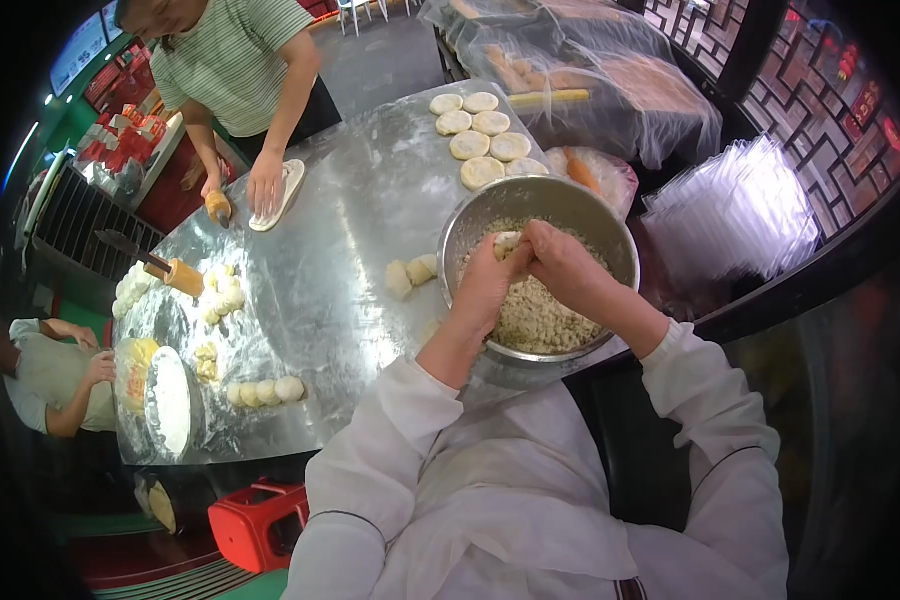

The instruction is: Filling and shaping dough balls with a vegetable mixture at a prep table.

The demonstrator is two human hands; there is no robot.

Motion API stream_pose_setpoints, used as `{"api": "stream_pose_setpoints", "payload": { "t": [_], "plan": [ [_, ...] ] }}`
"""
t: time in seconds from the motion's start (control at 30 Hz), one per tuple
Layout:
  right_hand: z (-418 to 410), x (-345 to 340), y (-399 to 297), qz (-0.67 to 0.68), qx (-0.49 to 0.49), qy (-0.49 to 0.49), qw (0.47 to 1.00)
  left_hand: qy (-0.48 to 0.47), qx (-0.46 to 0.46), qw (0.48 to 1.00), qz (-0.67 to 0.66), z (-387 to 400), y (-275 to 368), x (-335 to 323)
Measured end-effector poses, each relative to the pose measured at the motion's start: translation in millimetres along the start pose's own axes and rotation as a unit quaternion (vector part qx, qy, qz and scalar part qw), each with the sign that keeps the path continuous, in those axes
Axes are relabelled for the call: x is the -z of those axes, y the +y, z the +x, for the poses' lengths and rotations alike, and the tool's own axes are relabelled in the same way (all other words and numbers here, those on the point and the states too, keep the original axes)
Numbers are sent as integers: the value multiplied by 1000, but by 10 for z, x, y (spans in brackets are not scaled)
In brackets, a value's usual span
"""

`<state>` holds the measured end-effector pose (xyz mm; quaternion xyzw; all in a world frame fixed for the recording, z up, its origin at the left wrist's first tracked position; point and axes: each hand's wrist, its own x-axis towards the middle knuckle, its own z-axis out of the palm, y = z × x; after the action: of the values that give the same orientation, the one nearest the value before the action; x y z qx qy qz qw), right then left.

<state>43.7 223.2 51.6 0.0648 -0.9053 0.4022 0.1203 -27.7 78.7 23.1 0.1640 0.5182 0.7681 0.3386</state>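
Both of my hands meet over a large steel bowl (pixel 457 225) of crumbly, pale filling (pixel 544 319). A piece of whitish dough (pixel 506 244) is cupped in my left hand (pixel 487 274). The fingers of my right hand (pixel 559 251) pinch at the edge of that dough, which they partly cover. Left of the bowl lie several dough pieces (pixel 409 274) in a short row. Beyond the bowl's far rim, flat round filled cakes (pixel 481 172) rest in two columns on the steel table (pixel 345 187).
Across the table a person in a striped shirt (pixel 232 75) presses flattened dough (pixel 281 196) beside a rolling pin (pixel 217 206). Another person (pixel 60 375) stands at the left edge near a flour tray (pixel 171 405). More dough balls (pixel 266 391), a red stool (pixel 259 525) and plastic-covered trays (pixel 570 60) surround the workspace.
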Motion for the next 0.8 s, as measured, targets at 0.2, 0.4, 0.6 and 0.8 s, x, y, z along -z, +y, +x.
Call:
{"api": "stream_pose_setpoints", "payload": {
  "t": [0.2, 0.4, 0.6, 0.8],
  "plan": [
    [-86, 74, -85, 14, 9, 73, 997, 4, 1, 1000, -20, 22, -1, -7],
    [-256, 292, 133, -139, -50, 2, 989, -11, 17, 999, -29, 49, 94, 17],
    [-406, 254, 143, -281, 4, 3, 960, 18, -99, 889, 447, 219, 112, 84],
    [-422, 215, 224, -165, -32, 11, 986, -10, 84, 993, -85, 185, 220, -30]
  ]
}}
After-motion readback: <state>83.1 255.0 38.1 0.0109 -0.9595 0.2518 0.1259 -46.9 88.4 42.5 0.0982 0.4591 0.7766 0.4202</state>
